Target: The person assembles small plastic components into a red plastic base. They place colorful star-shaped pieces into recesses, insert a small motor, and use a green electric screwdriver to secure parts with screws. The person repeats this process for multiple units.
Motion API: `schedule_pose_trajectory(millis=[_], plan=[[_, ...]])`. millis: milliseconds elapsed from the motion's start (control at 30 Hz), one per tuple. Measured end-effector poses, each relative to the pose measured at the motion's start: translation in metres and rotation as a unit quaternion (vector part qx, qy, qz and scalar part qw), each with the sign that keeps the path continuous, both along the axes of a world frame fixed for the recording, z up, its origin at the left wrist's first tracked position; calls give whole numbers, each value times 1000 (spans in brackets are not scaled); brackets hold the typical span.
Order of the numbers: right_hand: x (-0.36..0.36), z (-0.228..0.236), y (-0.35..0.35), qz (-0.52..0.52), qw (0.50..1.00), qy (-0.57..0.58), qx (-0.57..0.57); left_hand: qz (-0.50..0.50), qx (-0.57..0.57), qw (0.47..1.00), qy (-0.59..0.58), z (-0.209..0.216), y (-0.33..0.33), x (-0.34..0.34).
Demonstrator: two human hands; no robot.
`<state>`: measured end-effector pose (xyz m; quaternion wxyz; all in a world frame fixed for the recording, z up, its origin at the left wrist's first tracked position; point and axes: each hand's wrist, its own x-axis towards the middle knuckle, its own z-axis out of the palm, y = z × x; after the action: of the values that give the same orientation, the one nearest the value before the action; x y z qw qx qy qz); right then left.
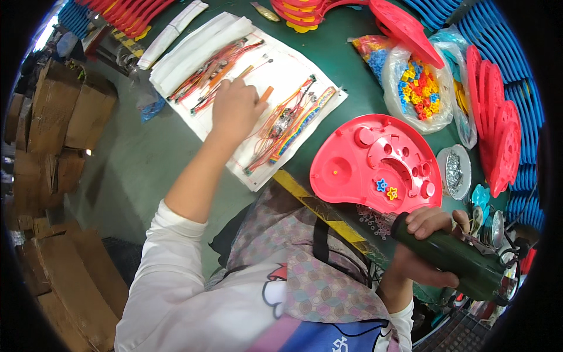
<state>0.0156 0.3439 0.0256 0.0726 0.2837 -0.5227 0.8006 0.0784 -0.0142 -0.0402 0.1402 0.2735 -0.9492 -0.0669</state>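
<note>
My left hand is over white paper sheets strewn with bundles of thin coloured wires. Its fingers are curled; orange strips show beside the thumb and fingertips, and what the fingers grip is hidden. Wrapped in my right hand is a dark green cylindrical power screwdriver, its front end toward the near edge of a pink plastic shell. Inside the shell lie a blue star piece and a yellow star piece.
A clear bag of coloured star pieces and a bowl of screws stand beyond the shell. Small clear rings lie at its near edge. Stacked pink shells and blue racks line the right. Cardboard boxes stand left.
</note>
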Motion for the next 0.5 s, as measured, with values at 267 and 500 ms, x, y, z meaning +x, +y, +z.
schedule_pose_trajectory(millis=[267,500], plan=[[-6,-2,4,19,1000,5,-14,-71,477,813,327,71,-9,5],[-8,3,19,2,999,-14,-42,-154,721,566,369,94,53,-10]])
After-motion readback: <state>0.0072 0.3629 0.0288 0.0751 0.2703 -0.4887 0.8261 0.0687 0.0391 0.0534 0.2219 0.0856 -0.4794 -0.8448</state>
